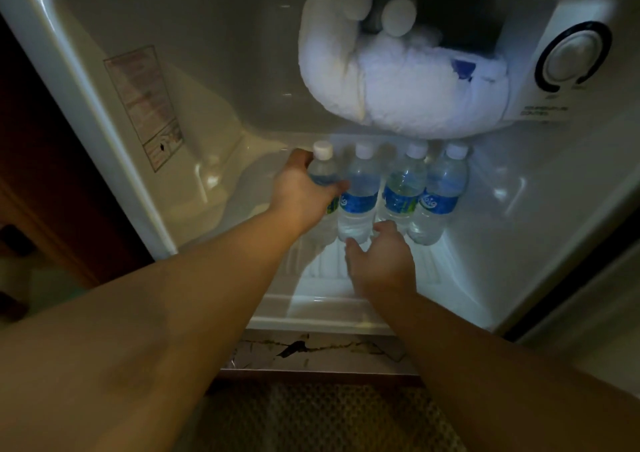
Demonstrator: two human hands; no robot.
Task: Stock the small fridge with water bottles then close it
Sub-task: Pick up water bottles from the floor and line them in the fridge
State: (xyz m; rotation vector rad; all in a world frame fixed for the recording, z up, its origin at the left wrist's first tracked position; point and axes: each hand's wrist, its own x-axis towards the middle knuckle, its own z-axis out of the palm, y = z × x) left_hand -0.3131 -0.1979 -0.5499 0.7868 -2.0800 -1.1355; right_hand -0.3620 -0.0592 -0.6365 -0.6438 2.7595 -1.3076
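Observation:
The small white fridge (104, 112) stands open and lit inside. Several clear water bottles with white caps and blue labels stand in a row on its floor. My left hand (301, 191) is wrapped around the leftmost bottle (323, 164), which stands upright beside the second bottle (360, 195). A third bottle (405, 188) and a fourth bottle (441, 195) follow to the right. My right hand (381, 261) hovers low in front of the row with fingers apart, its fingertips near the bottle bases, holding nothing.
A frost-covered freezer box (398, 80) bulges from the fridge ceiling above the bottles. A round thermostat dial (573, 56) sits at the upper right. A sticker (145, 105) is on the left inner wall. Marbled flooring (311, 351) and a patterned carpet (329, 417) lie below the fridge.

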